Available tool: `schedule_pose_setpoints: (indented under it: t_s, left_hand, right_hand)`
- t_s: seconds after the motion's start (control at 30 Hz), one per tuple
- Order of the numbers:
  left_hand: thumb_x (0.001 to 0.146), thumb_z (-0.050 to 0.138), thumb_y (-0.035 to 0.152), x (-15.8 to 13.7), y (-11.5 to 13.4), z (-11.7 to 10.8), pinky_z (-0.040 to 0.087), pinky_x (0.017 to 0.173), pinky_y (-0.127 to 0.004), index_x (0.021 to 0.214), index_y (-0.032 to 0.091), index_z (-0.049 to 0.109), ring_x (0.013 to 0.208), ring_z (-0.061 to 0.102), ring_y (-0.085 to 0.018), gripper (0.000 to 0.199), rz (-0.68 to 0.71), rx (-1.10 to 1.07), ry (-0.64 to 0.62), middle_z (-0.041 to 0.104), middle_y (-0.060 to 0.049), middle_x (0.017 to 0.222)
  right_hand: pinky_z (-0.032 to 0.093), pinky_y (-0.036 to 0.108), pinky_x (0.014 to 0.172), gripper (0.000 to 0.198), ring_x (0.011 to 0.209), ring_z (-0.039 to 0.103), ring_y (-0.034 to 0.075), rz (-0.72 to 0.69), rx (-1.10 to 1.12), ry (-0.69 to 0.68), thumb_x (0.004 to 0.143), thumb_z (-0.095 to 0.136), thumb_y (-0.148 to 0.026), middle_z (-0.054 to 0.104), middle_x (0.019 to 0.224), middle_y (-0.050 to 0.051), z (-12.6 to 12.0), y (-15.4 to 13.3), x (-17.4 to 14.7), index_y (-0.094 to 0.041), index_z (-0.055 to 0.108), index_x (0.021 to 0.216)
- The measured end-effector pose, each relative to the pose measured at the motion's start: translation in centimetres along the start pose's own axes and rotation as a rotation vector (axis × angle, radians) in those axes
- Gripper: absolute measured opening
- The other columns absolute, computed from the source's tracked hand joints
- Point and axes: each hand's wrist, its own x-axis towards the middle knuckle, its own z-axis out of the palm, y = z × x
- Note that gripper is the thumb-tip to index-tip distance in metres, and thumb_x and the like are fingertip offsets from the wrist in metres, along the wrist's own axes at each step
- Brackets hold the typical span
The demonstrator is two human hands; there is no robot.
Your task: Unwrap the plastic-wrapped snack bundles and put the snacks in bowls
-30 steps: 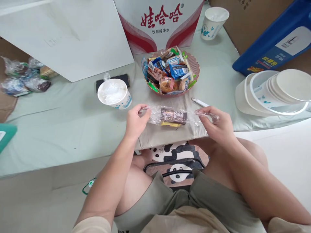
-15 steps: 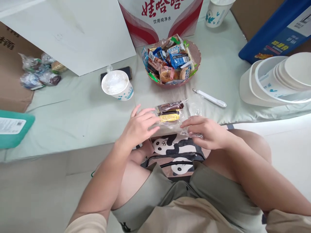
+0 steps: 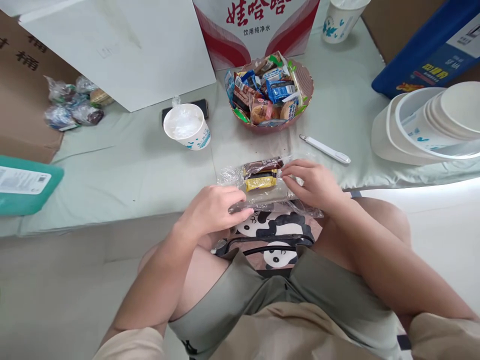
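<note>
Two wrapped snacks lie side by side on a sheet of clear plastic wrap: a brown-wrapped snack behind and a yellow-and-black wrapped snack in front. The wrap is spread at the table's front edge, its near side hanging over. My left hand is at the wrap's near left edge, thumb and fingers apart. At the right end of the snacks, my right hand has its fingertips drawn together on the wrap.
Behind are a paper cup, a phone and a pink bowl of wrapped snacks. A white cutter lies right, near a white tub with cups. Bundled snacks sit left by a white box.
My right hand has moved up and left to the snacks' right end. My left hand has dropped lower, off the snacks. The wrap now lies flatter and wider, spread around them.
</note>
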Motion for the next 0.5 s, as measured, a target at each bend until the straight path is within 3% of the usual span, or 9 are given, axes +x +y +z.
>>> schedule_pose_setpoints:
  t_s: [0.13,0.23,0.3,0.37,0.4,0.5]
  left_hand:
    - [0.097,0.048,0.044,0.4,-0.7,-0.1,0.032,0.056,-0.029,0.085,0.022,0.075,0.048,0.042,-0.011,0.037,-0.290,-0.083,-0.106,0.053,0.004,0.051]
    - [0.088,0.064,0.049,0.9,-1.2,0.1,0.037,0.059,-0.030,0.096,0.023,0.077,0.054,0.051,-0.014,0.030,-0.494,-0.019,0.056,0.057,0.003,0.056]
    - [0.081,0.073,0.048,1.3,-1.5,0.4,0.048,0.072,-0.032,0.113,0.021,0.075,0.081,0.066,-0.020,0.042,-0.473,0.025,0.233,0.071,-0.004,0.087]
    - [0.077,0.078,0.040,1.8,-1.7,0.8,0.053,0.089,-0.036,0.129,0.021,0.068,0.112,0.066,-0.027,0.057,-0.391,0.043,0.305,0.068,-0.010,0.122]
    - [0.078,0.076,0.034,2.1,-1.8,1.0,0.053,0.093,-0.037,0.130,0.022,0.067,0.119,0.064,-0.029,0.054,-0.373,0.040,0.305,0.066,-0.011,0.131]
    - [0.085,0.060,0.020,3.2,-2.6,1.5,0.054,0.090,-0.038,0.100,0.020,0.074,0.107,0.069,-0.026,0.021,-0.428,-0.004,0.342,0.073,-0.008,0.119]
  right_hand:
    - [0.050,0.051,0.108,0.031,0.127,0.062,0.033,-0.089,-0.078,0.024,0.094,0.057,-0.030,0.069,0.134,0.016,1.9,-1.1,1.9,-0.017,0.070,0.120]
    - [0.045,0.056,0.112,0.053,0.136,0.053,0.038,-0.092,-0.178,-0.007,0.085,0.070,-0.035,0.066,0.137,0.016,2.7,-2.0,2.6,-0.017,0.063,0.135]
    - [0.043,0.056,0.112,0.063,0.137,0.051,0.039,-0.090,-0.249,-0.060,0.081,0.073,-0.034,0.065,0.137,0.015,3.0,-2.4,2.8,-0.018,0.059,0.140]
    - [0.043,0.054,0.112,0.065,0.135,0.052,0.038,-0.088,-0.294,-0.119,0.079,0.071,-0.031,0.064,0.136,0.016,3.4,-2.6,2.9,-0.017,0.058,0.142]
    - [0.042,0.053,0.111,0.063,0.134,0.052,0.038,-0.082,-0.306,-0.136,0.080,0.069,-0.029,0.064,0.137,0.016,3.5,-2.6,3.0,-0.016,0.058,0.141]
    - [0.040,0.052,0.113,0.055,0.139,0.049,0.037,-0.055,-0.316,-0.131,0.081,0.063,-0.026,0.062,0.143,0.015,3.9,-2.7,3.1,-0.017,0.058,0.135]
